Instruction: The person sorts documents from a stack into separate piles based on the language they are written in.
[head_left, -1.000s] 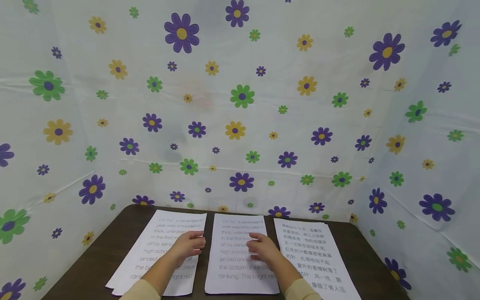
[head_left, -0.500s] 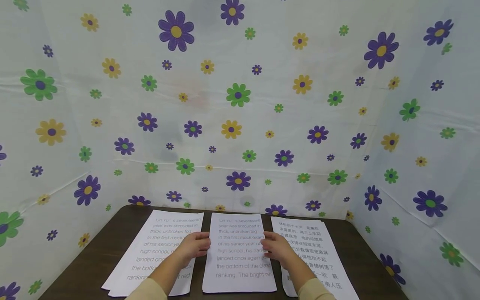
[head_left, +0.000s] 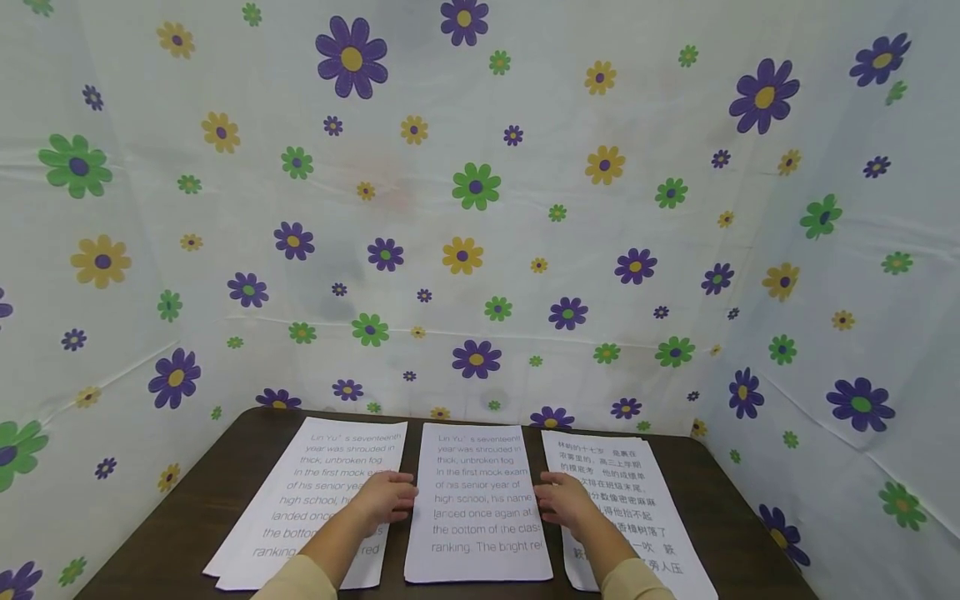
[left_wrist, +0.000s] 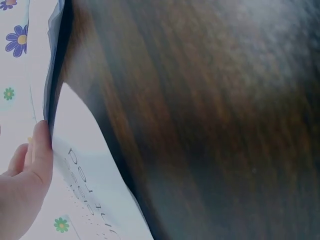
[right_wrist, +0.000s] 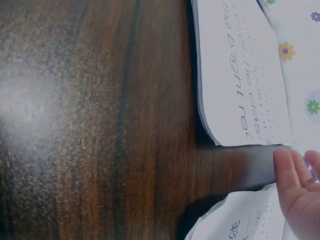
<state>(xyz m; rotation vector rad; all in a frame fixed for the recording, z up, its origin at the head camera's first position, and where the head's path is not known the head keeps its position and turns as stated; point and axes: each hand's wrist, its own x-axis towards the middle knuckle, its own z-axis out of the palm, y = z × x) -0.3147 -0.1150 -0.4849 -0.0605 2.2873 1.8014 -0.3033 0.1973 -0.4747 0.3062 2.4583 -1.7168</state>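
Note:
A middle stack of white paper (head_left: 476,533), printed in large English letters, lies flat with a hand at each side. My left hand (head_left: 382,502) is over the right edge of the left paper stack (head_left: 300,492), its fingertips right at the middle stack's left edge. Opposite, my right hand (head_left: 564,502) has its fingertips by the middle stack's right edge and overlaps the right paper stack (head_left: 637,508), printed in Chinese. The fingers of both hands are loosely extended, nothing gripped. In the right wrist view, the fingertips (right_wrist: 281,155) are close to the stack's corner (right_wrist: 240,100).
A dark wood-grain table (head_left: 735,517) bears the three stacks side by side, with narrow gaps between them. White cloth (head_left: 480,250) with purple, green and yellow flowers hangs behind and on both sides.
My right hand has moved right, off the middle stack's text to its right edge, then slightly farther out. The left hand reached the left edge and drew back a little. The papers look unchanged.

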